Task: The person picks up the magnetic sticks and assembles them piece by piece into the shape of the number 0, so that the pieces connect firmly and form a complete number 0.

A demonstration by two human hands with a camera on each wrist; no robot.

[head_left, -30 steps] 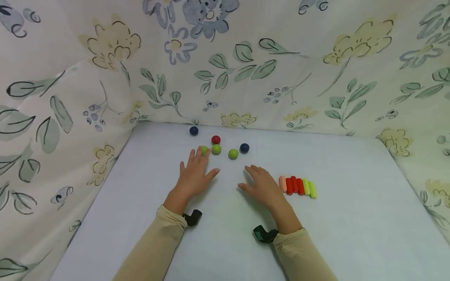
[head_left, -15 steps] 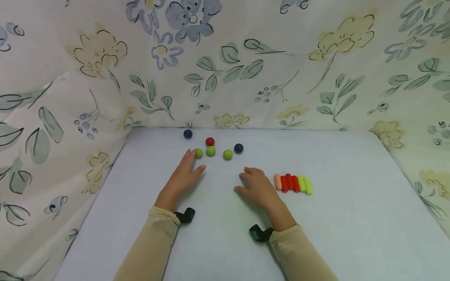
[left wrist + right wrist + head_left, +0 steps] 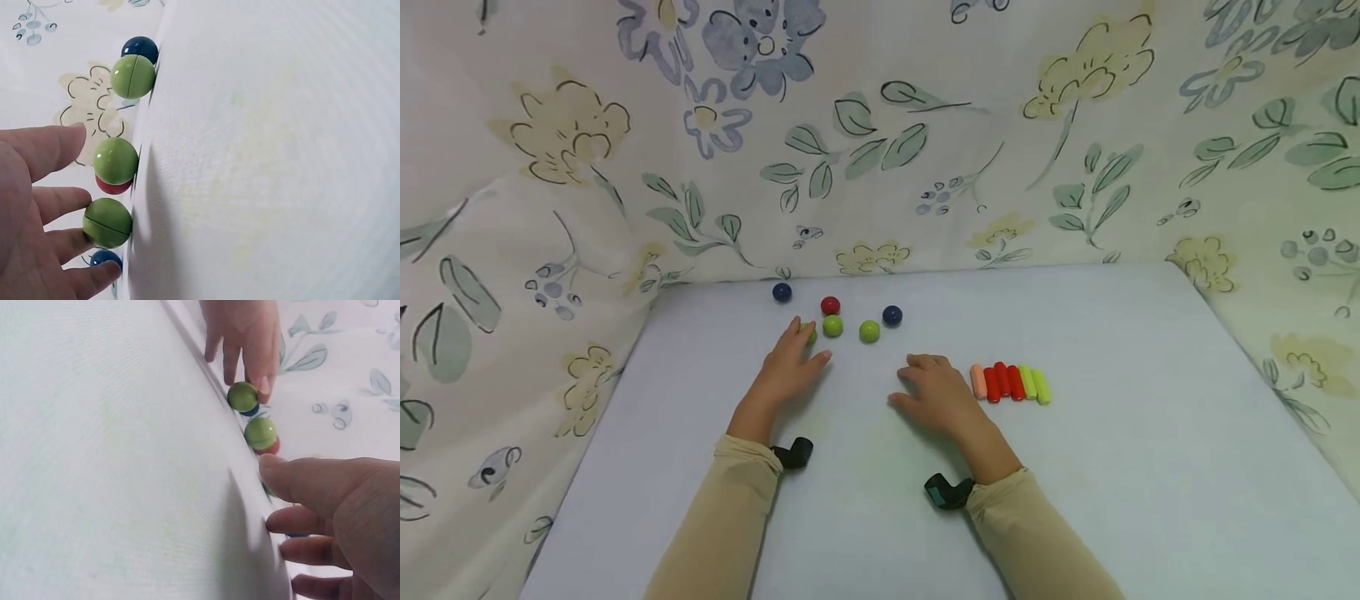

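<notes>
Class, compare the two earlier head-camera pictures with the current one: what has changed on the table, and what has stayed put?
Little has changed. The left hand has curled slightly, its fingertips still at the leftmost green ball. The right hand still rests on the table beside the row of coloured sticks. All the balls and sticks keep their arrangement; only the camera has shifted.

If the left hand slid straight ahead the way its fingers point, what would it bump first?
Most likely the nearest green ball: the left hand has its fingertips right at it, possibly touching already.

green ball (image 3: pixel 808 334) half behind left hand (image 3: pixel 790 371)
</notes>
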